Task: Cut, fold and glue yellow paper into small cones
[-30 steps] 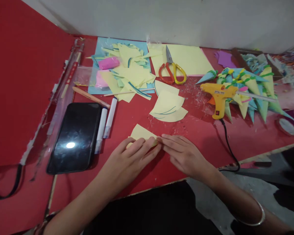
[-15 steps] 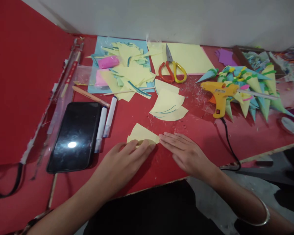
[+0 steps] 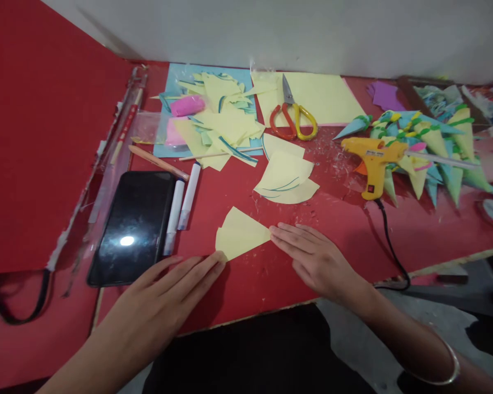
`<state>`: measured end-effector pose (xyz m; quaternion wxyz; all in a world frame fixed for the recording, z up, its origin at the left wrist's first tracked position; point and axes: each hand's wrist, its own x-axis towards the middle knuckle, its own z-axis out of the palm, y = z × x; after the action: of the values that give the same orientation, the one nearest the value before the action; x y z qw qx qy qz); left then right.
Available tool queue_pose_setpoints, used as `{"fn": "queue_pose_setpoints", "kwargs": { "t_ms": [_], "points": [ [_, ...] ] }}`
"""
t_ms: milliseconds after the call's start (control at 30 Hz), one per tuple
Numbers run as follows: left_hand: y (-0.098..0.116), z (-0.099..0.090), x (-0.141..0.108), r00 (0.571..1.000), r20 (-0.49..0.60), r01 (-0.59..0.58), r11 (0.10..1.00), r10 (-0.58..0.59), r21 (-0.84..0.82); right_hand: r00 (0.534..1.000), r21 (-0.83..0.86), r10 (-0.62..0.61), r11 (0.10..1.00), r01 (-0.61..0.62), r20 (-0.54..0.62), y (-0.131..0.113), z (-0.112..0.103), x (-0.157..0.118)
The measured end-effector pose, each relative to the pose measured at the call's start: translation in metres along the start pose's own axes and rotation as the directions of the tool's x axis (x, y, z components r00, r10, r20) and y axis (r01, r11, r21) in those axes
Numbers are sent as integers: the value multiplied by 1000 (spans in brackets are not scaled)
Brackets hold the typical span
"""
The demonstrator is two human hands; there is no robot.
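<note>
A pale yellow fan-shaped paper piece [image 3: 243, 234] lies on the red table, its narrow tip pointing right. My left hand [image 3: 178, 290] has its fingers stretched out, with the fingertips on the paper's lower left corner. On the other side, my right hand [image 3: 316, 254] lies with fingers extended, and its fingertips touch the narrow tip. Just beyond are several more yellow paper fan pieces [image 3: 287, 175], overlapping and marked with dark curved lines.
Left of the paper are a black phone [image 3: 133, 224], two white markers [image 3: 189, 197] and a peach pencil [image 3: 158, 162]. Scissors [image 3: 293, 117] lie on yellow sheets behind. A yellow glue gun [image 3: 372, 164] with a cord rests at right, beside several paper cones [image 3: 433, 139]. Paper scraps [image 3: 225, 117] sit at back left.
My left hand has slid left and toward me, off the paper's middle to its lower left corner. The paper now lies flatter and more exposed. My right hand stays at the tip.
</note>
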<state>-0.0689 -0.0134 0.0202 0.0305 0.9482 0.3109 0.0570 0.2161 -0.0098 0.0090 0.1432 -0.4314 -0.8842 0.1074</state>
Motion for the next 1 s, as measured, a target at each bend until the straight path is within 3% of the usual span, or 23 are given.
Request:
{"fn": "queue_pose_setpoints", "kwargs": {
  "t_ms": [133,333,567,700,833,1000],
  "points": [
    [-2,5,-8,998,-1,65,997,-65,-34,1000,17,-9,1000,9,-26,2,1,0],
    [-9,8,-5,998,-13,56,995,-57,-85,998,40,-18,999,20,-56,4,-7,20],
    [-13,1,20,1000,25,-5,999,6,-53,959,80,-215,976,204,184,-4,-10,72],
    [-12,-6,27,997,76,-17,999,20,-40,940,86,-169,985,150,296,-4,-7,92],
    [-11,-13,30,996,76,-34,999,34,-1,940,74,-139,990,121,312,-4,-8,97],
    [-9,-12,35,999,52,-11,999,10,31,951,296,-65,955,-29,303,-1,-7,91]
  ]
}}
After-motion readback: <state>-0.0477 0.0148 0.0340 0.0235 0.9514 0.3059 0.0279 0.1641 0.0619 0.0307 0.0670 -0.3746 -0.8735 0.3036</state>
